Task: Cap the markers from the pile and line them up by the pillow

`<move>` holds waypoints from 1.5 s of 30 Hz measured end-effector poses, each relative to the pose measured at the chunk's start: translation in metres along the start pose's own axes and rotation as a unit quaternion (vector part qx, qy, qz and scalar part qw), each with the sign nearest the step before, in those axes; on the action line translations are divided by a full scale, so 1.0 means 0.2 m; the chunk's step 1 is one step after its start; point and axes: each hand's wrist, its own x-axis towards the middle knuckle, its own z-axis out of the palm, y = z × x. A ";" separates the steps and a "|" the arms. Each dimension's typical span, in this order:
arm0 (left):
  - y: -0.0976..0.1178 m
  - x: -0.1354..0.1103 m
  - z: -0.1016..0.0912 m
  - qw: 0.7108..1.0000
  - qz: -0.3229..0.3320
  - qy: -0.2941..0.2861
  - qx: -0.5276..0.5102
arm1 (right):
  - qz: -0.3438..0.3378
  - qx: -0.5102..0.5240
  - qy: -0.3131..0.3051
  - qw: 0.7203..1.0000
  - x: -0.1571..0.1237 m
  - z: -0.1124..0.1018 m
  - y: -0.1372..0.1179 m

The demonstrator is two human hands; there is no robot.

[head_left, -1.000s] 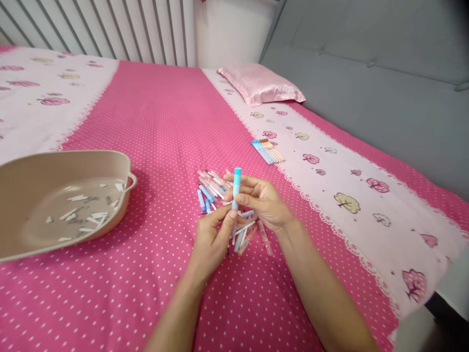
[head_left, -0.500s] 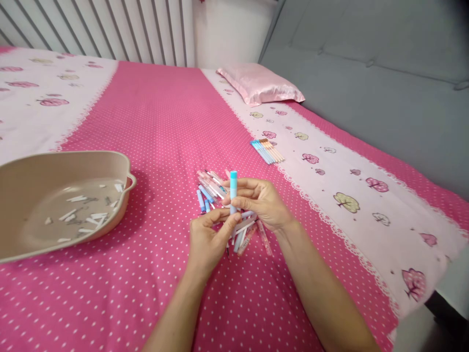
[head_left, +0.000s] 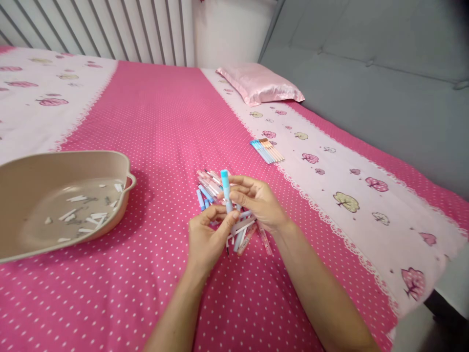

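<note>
A light blue pen (head_left: 225, 183) with a turquoise end stands nearly upright between my hands, leaning a little to the left. My left hand (head_left: 208, 232) pinches its lower part between thumb and fingers. Higher up, my right hand (head_left: 259, 201) curls its fingers around the barrel, with the thumb close against it. Beneath and behind both hands lies a loose pile of pen parts (head_left: 210, 182): pinkish clear tubes, blue pieces and white pieces. My hands hide part of this pile.
A beige basin (head_left: 36, 205) at the left holds several small white and grey pieces. Farther off, a row of blue and peach pens (head_left: 267, 151) lies on the pink dotted bedsheet (head_left: 157, 122). A pink pillow (head_left: 262, 84) rests by the grey headboard (head_left: 366, 63).
The pen's top has tilted and shifted slightly to the left. My right hand has moved slightly, its thumb now lower on the barrel's side. The basin and the pen row are unmoved.
</note>
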 end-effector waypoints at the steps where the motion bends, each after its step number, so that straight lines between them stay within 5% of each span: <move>1: 0.00 0.00 0.00 1.000 -0.005 0.009 -0.005 | -0.010 -0.003 0.006 1.000 0.00 0.00 0.00; 8: -0.04 0.01 -0.01 0.989 -0.041 0.133 -0.056 | -0.070 -0.092 0.153 0.981 0.03 -0.09 -0.02; 16: -0.03 0.02 -0.01 0.987 -0.058 0.138 -0.061 | 0.038 -0.200 0.262 0.943 0.06 -0.22 0.02; 25: -0.04 0.02 0.00 0.989 -0.060 0.126 -0.049 | 0.104 -0.259 0.212 0.936 0.07 -0.26 0.06; 40: -0.08 0.00 -0.02 0.986 0.098 0.106 0.088 | 0.114 -0.271 0.166 0.941 0.08 -0.27 0.11; 45: -0.06 0.01 -0.02 0.988 0.071 0.122 0.066 | 0.103 -0.273 0.163 0.942 0.08 -0.28 0.12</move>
